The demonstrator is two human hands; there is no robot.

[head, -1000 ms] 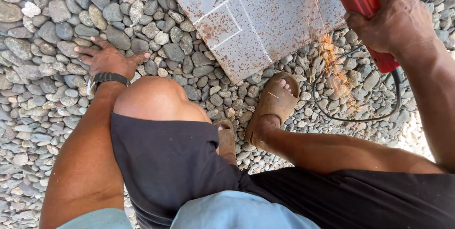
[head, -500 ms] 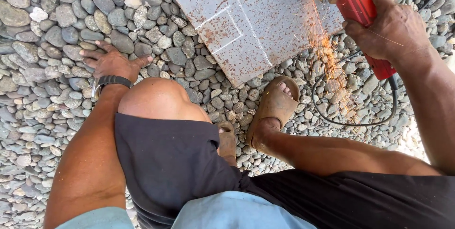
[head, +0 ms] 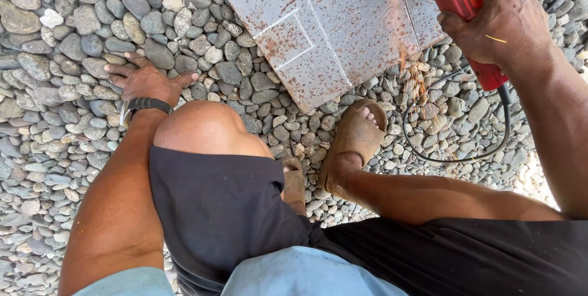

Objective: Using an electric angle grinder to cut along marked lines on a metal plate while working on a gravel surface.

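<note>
While sparks (head: 416, 78) are thrown lower at frame upper right, red grinder (head: 468, 11) is kept gripped by right hand (head: 499, 17); cut carried further down rusty plate (head: 331, 20). Left hand (head: 144, 78) splayed flat on pebbles (head: 55, 118), fingers holding nothing.

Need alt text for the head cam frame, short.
A person's right hand holds a red angle grinder against a rusty grey metal sheet, throwing sparks. Their left hand is flat on the pebbles, one sandalled foot near the sheet's edge.
</note>
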